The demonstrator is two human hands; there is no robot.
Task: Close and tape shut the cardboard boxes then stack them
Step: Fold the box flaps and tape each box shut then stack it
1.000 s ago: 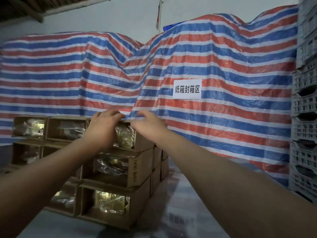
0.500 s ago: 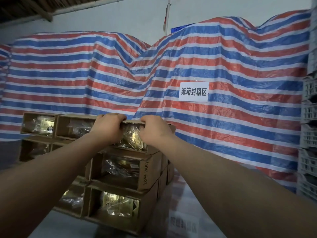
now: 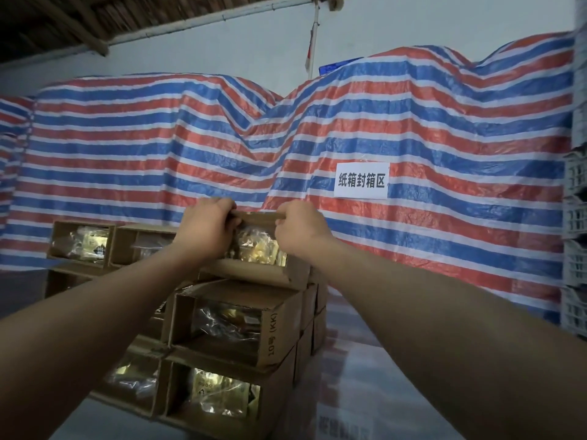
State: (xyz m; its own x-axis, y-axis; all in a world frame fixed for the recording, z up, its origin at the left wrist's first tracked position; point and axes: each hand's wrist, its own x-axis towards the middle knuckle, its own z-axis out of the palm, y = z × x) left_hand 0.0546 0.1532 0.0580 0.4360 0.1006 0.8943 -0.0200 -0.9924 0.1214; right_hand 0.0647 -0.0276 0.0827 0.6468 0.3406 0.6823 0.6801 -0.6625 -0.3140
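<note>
Gripping the top box's [image 3: 254, 271] upper flap [image 3: 259, 217], left hand [image 3: 206, 230] and right hand [image 3: 301, 230] curl round it; open boxes [image 3: 232, 328] stacked beneath, striped tarp [image 3: 413, 138] behind.

The top box [image 3: 254, 274] is brown corrugated cardboard, matt and a little scuffed, its upper flap edge gripped by the left hand [image 3: 208, 231] and the right hand [image 3: 300, 230]. Inside it sits a clear plastic bag [image 3: 257, 249] — glossy, crinkled, catching gold glints. The stacked boxes [image 3: 235, 338] below are the same dull cardboard, with black print on one side and shiny wrapped contents showing through their open ends. Behind hangs a woven plastic tarpaulin [image 3: 444, 128] in red, blue and white stripes — creased, with a faint sheen. A paper sign [image 3: 361, 180] on it is white and matt. The crates [image 3: 576, 217] at right look like pale moulded plastic
</note>
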